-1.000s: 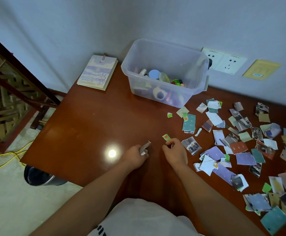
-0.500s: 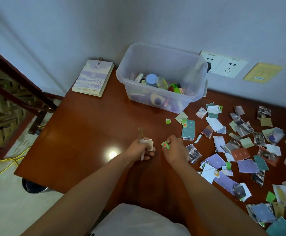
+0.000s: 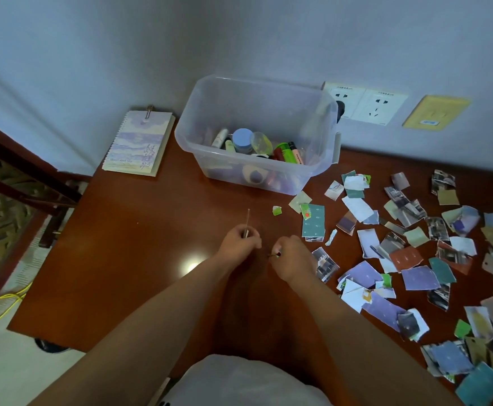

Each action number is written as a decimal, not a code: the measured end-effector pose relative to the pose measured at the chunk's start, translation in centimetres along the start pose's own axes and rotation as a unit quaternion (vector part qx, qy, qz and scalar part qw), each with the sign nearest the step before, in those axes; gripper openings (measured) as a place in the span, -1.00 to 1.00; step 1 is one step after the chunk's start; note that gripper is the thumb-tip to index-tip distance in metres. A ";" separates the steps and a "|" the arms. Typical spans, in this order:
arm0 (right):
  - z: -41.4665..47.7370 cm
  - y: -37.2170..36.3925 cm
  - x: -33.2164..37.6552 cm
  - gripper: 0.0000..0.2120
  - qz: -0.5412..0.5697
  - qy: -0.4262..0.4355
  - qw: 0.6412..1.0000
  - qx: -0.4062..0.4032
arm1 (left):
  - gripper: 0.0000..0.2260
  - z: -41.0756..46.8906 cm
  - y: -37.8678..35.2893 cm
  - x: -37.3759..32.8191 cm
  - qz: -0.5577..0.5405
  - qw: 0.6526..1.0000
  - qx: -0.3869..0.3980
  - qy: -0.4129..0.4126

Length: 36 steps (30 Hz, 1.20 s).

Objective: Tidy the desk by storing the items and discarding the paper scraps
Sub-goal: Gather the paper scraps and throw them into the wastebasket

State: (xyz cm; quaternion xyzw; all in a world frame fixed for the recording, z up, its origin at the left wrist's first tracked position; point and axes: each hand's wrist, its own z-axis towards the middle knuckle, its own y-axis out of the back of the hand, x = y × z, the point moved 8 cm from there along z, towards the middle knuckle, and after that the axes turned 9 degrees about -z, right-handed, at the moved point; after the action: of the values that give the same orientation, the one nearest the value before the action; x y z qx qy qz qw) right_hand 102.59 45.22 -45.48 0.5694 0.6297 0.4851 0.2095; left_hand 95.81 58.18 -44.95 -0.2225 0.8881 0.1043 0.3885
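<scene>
Brown desk [image 3: 139, 259], scattered paper scraps [image 3: 415, 259], white wall [image 3: 122, 54]

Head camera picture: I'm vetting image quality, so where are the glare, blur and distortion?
Head view: a round glare spot shines on the desk beside the left wrist; head view: the right hand and the green scrap it pinches look slightly smeared; head view: wide-angle bending tilts the wall sockets and bows the desk edges; light is dim, bluish.
</scene>
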 end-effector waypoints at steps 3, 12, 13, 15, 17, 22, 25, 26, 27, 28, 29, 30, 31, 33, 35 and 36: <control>0.4 0.2 -1.5 -0.89 0.168 -0.049 0.984 0.011 | -0.88 0.8 -0.5 -1.3 0.039 0.998 -0.008 -0.053; 2.3 1.9 -4.8 -0.79 0.613 -0.217 0.759 0.042 | -0.93 4.0 -3.0 -4.1 0.203 0.972 -0.030 -0.118; 2.8 2.1 -5.2 -0.81 0.596 -0.215 0.773 0.040 | -0.91 4.3 -3.1 -4.4 0.234 0.964 -0.041 -0.122; 4.1 2.6 -6.1 -0.90 0.527 -0.202 0.825 0.028 | -0.88 4.9 -3.4 -5.0 0.281 0.948 -0.060 -0.135; 5.3 3.5 -6.8 -0.98 0.443 -0.190 0.876 0.002 | -0.80 5.6 -3.8 -5.3 0.315 0.935 -0.064 -0.147; 7.8 5.3 -7.0 -0.65 0.246 -0.142 0.957 -0.051 | -0.68 6.5 -4.4 -4.7 0.340 0.924 -0.064 -0.163; 8.9 5.6 -6.4 -0.50 0.170 -0.114 0.976 -0.069 | -0.71 7.0 -4.3 -4.5 0.346 0.919 -0.076 -0.172; 9.2 5.7 -6.3 -0.48 0.149 -0.109 0.980 -0.071 | -0.72 7.2 -4.3 -4.6 0.352 0.916 -0.082 -0.174; 9.5 5.9 -6.1 -0.48 0.130 -0.106 0.983 -0.073 | -0.73 7.4 -4.2 -4.6 0.357 0.913 -0.088 -0.174; 9.7 6.0 -5.9 -0.48 0.114 -0.102 0.985 -0.075 | -0.74 7.5 -4.1 -4.6 0.360 0.912 -0.094 -0.172; 9.8 6.2 -5.6 -0.48 0.100 -0.100 0.987 -0.076 | -0.75 7.6 -4.1 -4.6 0.360 0.912 -0.098 -0.168; 9.9 6.2 -5.4 -0.49 0.088 -0.098 0.988 -0.078 | -0.76 7.7 -4.0 -4.6 0.358 0.913 -0.101 -0.166; 10.0 6.2 -5.2 -0.50 0.077 -0.096 0.989 -0.077 | -0.76 7.8 -4.0 -4.6 0.356 0.914 -0.102 -0.164; 10.2 6.0 -4.9 -0.53 0.063 -0.097 0.991 -0.073 | -0.75 8.0 -3.9 -4.6 0.352 0.917 -0.100 -0.159; 10.5 5.8 -4.8 -0.56 0.058 -0.106 0.991 -0.059 | -0.75 8.2 -3.9 -4.6 0.350 0.920 -0.094 -0.150; 10.5 5.7 -4.8 -0.57 0.057 -0.110 0.991 -0.050 | -0.75 8.2 -3.8 -4.5 0.350 0.921 -0.093 -0.145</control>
State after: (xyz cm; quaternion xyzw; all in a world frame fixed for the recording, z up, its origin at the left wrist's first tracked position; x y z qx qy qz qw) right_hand 115.41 44.03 -46.65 0.6431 0.5444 0.4617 0.2773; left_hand 105.62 59.18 -47.22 0.0848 0.8296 0.3465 0.4296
